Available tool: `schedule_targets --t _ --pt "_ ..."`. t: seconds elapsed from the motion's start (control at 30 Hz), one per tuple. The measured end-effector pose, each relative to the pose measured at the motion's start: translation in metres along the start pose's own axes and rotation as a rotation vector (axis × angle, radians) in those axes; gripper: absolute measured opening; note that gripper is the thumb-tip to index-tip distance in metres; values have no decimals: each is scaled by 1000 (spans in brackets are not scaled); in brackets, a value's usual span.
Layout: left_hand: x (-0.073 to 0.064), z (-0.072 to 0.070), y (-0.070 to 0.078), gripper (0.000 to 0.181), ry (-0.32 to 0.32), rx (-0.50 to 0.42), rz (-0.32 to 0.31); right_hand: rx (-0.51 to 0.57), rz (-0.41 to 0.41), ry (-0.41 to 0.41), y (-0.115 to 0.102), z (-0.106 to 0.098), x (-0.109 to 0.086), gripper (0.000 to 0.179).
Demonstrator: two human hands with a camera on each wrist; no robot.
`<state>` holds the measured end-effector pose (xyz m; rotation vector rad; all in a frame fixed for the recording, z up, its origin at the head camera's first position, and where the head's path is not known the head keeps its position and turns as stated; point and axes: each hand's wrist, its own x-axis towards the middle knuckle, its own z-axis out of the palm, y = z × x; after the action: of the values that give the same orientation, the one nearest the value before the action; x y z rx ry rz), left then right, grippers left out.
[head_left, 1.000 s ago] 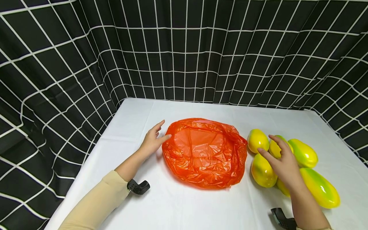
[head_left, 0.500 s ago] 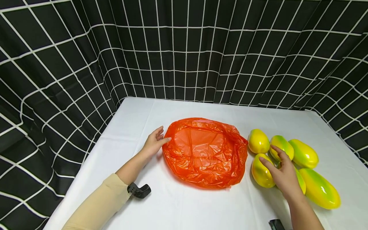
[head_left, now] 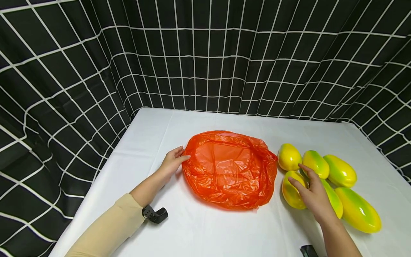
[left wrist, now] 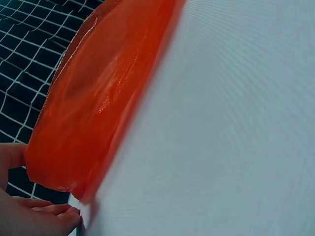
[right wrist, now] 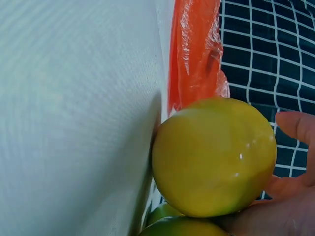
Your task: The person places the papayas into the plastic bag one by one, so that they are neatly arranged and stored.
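Observation:
An orange-red plastic bag lies with its mouth spread wide in the middle of the white table. My left hand is at its left rim, thumb over the edge and relaxed fingers outside. In the left wrist view the bag's side comes between thumb and fingers, without a plain pinch. My right hand hovers over a yellow mango, fingers spread around it. The right wrist view shows that mango large, with the thumb apart from it. Contact of the other fingers is partly hidden.
Several other yellow-green mangoes surround the right hand: a small one beside the bag, one behind, two longer ones to the right. A black curtain with white grid lines encloses the white table.
My left hand has lowered slightly and its fingers have drawn in at the bag's rim. My right hand has come down and left toward the near mango. Bag and mangoes keep their places.

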<state>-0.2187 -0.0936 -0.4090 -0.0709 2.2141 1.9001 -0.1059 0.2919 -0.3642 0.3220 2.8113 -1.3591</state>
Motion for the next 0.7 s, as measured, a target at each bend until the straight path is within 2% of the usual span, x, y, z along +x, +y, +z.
schedule_targets --t 0.3,0.7 --pt "0 0 -2 59 13 -34 2 -49 73 -79 0 0 4 73" --pt "1 1 -3 57 12 -34 3 -100 36 -107 6 4 3 68"
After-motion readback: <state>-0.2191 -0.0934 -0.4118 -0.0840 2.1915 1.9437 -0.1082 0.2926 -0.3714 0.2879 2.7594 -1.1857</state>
